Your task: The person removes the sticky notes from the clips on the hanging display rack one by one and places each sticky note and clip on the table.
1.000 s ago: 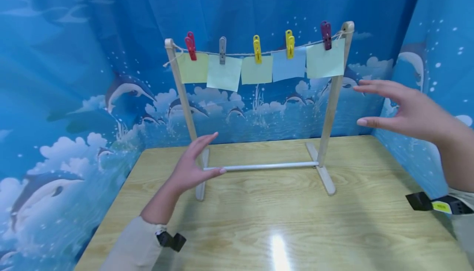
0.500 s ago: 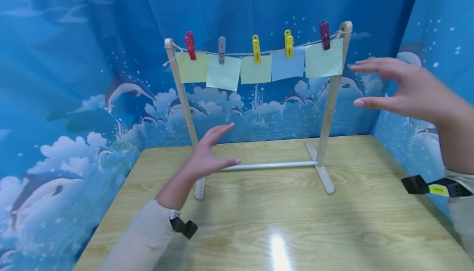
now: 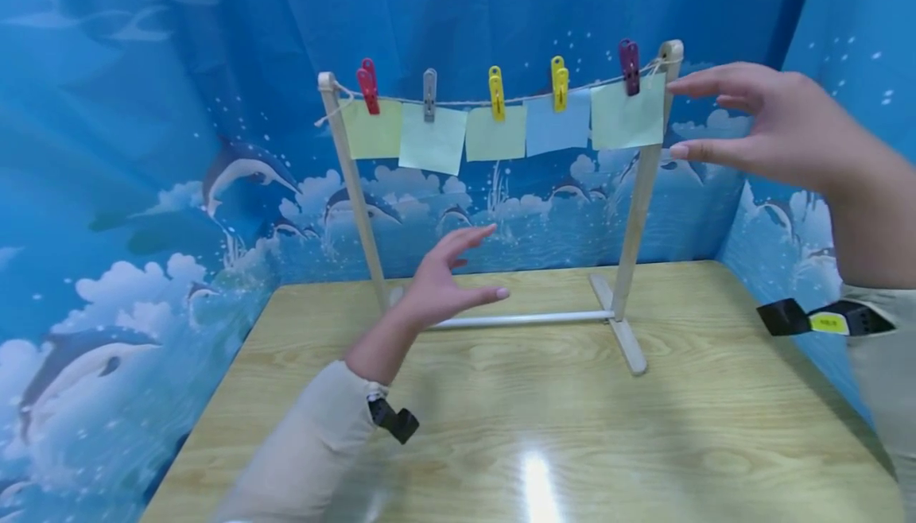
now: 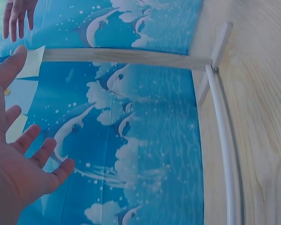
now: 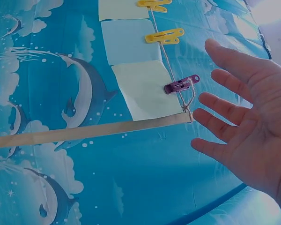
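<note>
A string (image 3: 458,102) is tied between two wooden posts, and paper squares hang from it by clothespins. From left to right these are red (image 3: 368,87), grey (image 3: 429,95), yellow (image 3: 497,94), another yellow (image 3: 560,84) and purple (image 3: 630,67). My right hand (image 3: 780,129) is nearest the purple clothespin and the pale green paper (image 3: 628,116) under it, fingers spread and holding nothing. In the right wrist view a gap shows between its fingers and the purple clothespin (image 5: 181,85). My left hand (image 3: 451,280) hovers in front of the frame's lower bar, fingers apart, holding nothing.
The wooden right post (image 3: 639,205) stands on a flat foot (image 3: 630,346) on the wood-grain table (image 3: 544,420). A white bar (image 3: 529,319) joins the two feet. Behind and at the sides hangs a blue dolphin-print curtain (image 3: 215,46).
My right hand has risen and come closer to the purple clothespin. My left hand has moved right and up, away from the left post. The papers and clothespins stay in place.
</note>
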`<state>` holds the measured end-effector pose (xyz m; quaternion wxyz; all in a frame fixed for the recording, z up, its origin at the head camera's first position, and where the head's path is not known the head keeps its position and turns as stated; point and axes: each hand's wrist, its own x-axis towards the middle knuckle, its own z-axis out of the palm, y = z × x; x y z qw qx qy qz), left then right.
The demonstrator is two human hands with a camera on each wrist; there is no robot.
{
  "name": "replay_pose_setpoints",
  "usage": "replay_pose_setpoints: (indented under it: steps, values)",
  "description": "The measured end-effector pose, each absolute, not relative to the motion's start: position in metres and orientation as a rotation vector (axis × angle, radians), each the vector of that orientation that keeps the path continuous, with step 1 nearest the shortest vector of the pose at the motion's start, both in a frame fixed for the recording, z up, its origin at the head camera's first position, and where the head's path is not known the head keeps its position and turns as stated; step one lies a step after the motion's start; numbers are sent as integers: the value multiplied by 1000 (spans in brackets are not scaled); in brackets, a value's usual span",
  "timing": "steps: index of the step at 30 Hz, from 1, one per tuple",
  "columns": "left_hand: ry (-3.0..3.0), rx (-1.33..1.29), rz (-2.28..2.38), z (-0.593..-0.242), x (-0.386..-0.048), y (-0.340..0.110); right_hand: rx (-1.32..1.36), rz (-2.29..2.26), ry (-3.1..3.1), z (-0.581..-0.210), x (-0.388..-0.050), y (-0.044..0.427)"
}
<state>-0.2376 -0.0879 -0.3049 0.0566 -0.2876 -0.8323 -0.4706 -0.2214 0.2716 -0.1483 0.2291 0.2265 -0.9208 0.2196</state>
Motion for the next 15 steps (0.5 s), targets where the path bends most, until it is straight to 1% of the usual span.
replay_pose_setpoints:
  steps: [15]
  values:
    - [-2469, -862, -1695, -298, -250, -47, 518, 677, -2534, -124, -236, 264]
